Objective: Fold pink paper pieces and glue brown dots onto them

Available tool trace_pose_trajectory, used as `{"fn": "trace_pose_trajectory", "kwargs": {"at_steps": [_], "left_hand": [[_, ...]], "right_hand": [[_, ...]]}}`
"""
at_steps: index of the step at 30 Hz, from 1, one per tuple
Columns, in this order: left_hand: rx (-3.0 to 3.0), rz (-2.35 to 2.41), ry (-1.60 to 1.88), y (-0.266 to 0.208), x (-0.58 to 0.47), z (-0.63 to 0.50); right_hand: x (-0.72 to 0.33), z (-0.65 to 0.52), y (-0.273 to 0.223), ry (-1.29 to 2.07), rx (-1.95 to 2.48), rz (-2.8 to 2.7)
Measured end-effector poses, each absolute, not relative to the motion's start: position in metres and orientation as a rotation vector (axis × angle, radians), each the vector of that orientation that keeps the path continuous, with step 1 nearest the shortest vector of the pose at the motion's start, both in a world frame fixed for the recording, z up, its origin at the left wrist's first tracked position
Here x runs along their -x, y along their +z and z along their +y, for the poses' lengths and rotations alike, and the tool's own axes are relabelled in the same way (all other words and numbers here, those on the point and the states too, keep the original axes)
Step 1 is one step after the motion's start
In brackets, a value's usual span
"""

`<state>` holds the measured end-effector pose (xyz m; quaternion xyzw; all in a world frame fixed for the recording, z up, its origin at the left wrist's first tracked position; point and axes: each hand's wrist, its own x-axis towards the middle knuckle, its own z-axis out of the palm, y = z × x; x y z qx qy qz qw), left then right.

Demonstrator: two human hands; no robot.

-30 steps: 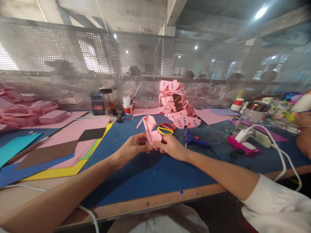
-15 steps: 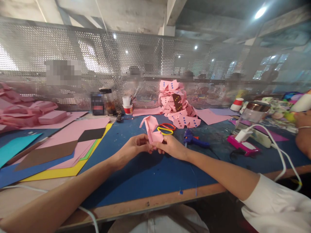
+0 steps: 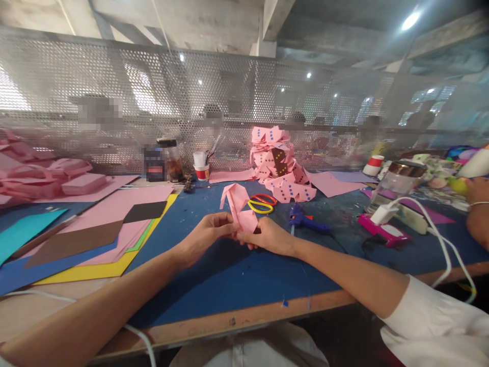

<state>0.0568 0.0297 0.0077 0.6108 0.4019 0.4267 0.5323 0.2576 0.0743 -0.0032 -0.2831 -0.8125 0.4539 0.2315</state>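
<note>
Both my hands hold one folded piece of pink paper [image 3: 237,199] above the blue table mat. My left hand [image 3: 216,228] pinches its lower left side, fingers closed. On the lower right, my right hand [image 3: 269,235] grips it between thumb and fingers. The paper bends over at the top, and its lower end is partly hidden by my fingers. Just behind it lie scissors with red and yellow handles [image 3: 262,204]. A blue glue gun [image 3: 305,220] rests to the right of my right hand.
Coloured sheets [image 3: 95,234] lie at left, beside pink folded pieces [image 3: 57,176]. A stack of dotted pink pieces [image 3: 272,158] stands at the back. At right are a pink power strip [image 3: 384,232] with white cables, a glass jar [image 3: 399,186] and another person's arm [image 3: 477,219].
The pink paper has turned slightly in my hands, and my fingers have shifted a little around its lower end. Everything else stays in place.
</note>
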Motion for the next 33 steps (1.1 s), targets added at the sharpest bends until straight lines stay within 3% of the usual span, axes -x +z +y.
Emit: {"fn": "trace_pose_trajectory", "kwargs": {"at_steps": [9, 19, 33], "left_hand": [[-1.458, 0.942, 1.027, 0.0126, -0.0613, 0.0269], [-1.455, 0.929, 1.055, 0.0102, -0.0592, 0.0299], [-1.406, 0.947, 1.087, 0.0138, -0.0607, 0.0276]], "right_hand": [[-0.2579, 0.0673, 0.0048, 1.163, 0.790, -2.277], [-0.2555, 0.0694, -0.0015, 1.402, 0.723, -2.189], [-0.2575, 0.0668, -0.0007, 1.210, 0.753, -2.333]]}}
